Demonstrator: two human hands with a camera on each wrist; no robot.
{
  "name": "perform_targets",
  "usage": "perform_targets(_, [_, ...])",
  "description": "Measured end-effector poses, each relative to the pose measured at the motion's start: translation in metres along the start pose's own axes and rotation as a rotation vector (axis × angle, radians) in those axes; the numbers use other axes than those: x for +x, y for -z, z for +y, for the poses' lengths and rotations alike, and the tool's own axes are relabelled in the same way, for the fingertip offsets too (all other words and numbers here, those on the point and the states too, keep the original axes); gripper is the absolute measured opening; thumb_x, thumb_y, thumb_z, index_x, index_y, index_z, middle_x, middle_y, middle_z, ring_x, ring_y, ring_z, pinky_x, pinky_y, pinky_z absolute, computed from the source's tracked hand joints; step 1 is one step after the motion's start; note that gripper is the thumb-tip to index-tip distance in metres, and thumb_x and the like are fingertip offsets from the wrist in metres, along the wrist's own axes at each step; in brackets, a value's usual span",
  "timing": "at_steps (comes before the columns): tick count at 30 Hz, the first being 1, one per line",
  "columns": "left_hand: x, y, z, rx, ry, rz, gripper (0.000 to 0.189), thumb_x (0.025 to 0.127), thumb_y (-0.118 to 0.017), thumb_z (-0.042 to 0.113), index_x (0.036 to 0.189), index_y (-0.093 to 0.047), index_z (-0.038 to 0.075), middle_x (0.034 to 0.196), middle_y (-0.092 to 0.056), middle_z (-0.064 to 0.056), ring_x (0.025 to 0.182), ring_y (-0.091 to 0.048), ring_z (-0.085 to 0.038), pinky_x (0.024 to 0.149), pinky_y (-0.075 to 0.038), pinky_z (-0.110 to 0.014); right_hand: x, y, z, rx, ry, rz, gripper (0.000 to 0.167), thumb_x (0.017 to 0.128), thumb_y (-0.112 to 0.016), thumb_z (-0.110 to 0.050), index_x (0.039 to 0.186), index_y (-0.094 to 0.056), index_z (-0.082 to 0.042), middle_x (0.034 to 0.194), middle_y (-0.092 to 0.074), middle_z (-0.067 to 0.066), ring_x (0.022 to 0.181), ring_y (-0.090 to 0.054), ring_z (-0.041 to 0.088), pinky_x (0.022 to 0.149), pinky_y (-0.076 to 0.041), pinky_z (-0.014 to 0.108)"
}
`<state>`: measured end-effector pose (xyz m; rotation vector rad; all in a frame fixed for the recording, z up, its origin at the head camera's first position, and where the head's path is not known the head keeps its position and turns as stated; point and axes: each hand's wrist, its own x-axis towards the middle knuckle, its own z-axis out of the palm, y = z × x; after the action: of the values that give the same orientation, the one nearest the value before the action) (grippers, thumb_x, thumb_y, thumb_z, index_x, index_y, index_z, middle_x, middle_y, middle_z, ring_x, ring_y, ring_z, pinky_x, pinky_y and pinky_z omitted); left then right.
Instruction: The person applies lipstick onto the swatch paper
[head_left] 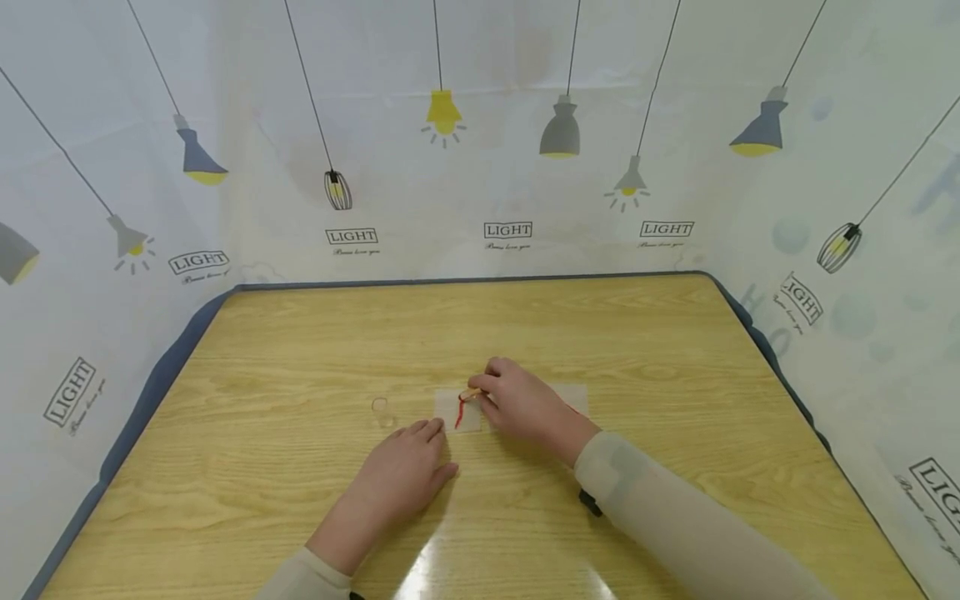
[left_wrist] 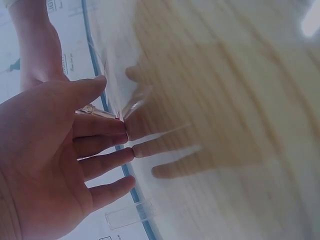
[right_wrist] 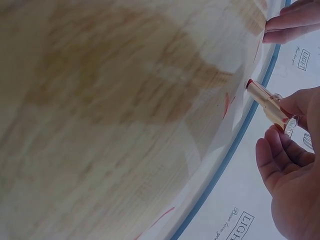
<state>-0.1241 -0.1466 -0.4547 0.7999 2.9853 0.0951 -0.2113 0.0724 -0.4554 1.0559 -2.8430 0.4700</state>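
Observation:
My right hand [head_left: 528,408] pinches a lipstick [right_wrist: 265,102] with a gold tube and a red tip. The tip meets a small white sheet of paper [head_left: 471,421], right at the top of a red streak [head_left: 459,412] on it. My left hand [head_left: 405,471] lies palm down with its fingers out straight, fingertips at the near left corner of that sheet. In the left wrist view those fingertips rest on the surface, and the lipstick [left_wrist: 97,112] shows behind the thumb.
A second white sheet [head_left: 573,393] with a red line lies to the right, partly behind the right hand. Left of the first sheet stands a clear cap [head_left: 384,417]. The wooden table [head_left: 300,350] has a blue edge, with lamp-print cloth walls [head_left: 502,183] around it.

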Motion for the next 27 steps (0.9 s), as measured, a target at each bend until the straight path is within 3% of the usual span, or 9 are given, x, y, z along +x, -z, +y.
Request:
perform_targets(4, [0.004,0.0,0.0,0.002,-0.009,0.033,0.05,0.105,-0.067,0.04,0.128,-0.068,-0.004,0.142,-0.067,-0.018,0.13,-0.066,-0.036,0.106,-0.059,-0.049,0.0,-0.001,0.001,0.003,-0.002,0.009,0.025,0.104,-0.07,-0.019,0.128,-0.075,-0.012,0.108,-0.064,0.006,0.085,-0.054,0.014,0.074,-0.054,0.027])
perform_targets(10, [0.01,-0.005,-0.002,0.004,0.02,0.002,0.05,0.107,-0.063,0.043,0.133,-0.067,0.0,0.145,-0.063,-0.016,0.133,-0.062,-0.033,0.098,-0.062,-0.052,-0.001,-0.002,0.002,0.015,0.005,0.025,0.025,0.104,-0.071,-0.019,0.127,-0.076,-0.011,0.109,-0.065,0.007,0.085,-0.056,0.014,0.074,-0.056,0.028])
perform_targets(19, [0.013,-0.007,-0.003,0.006,0.027,-0.004,0.049,0.107,-0.063,0.044,0.129,-0.069,0.001,0.145,-0.062,-0.016,0.132,-0.062,-0.033,0.094,-0.063,-0.052,0.0,-0.002,0.003,0.106,-0.084,-0.01,0.025,0.105,-0.069,-0.022,0.127,-0.074,-0.011,0.111,-0.066,0.005,0.091,-0.06,0.013,0.081,-0.059,0.032])
perform_targets(27, [0.013,-0.006,-0.002,0.003,0.032,0.0,0.048,0.106,-0.064,0.043,0.128,-0.069,0.001,0.143,-0.063,-0.017,0.13,-0.063,-0.033,0.094,-0.063,-0.052,0.001,-0.002,0.006,0.406,-0.286,0.035,0.023,0.104,-0.07,-0.015,0.125,-0.076,-0.008,0.1,-0.067,0.002,0.088,-0.06,0.012,0.076,-0.056,0.028])
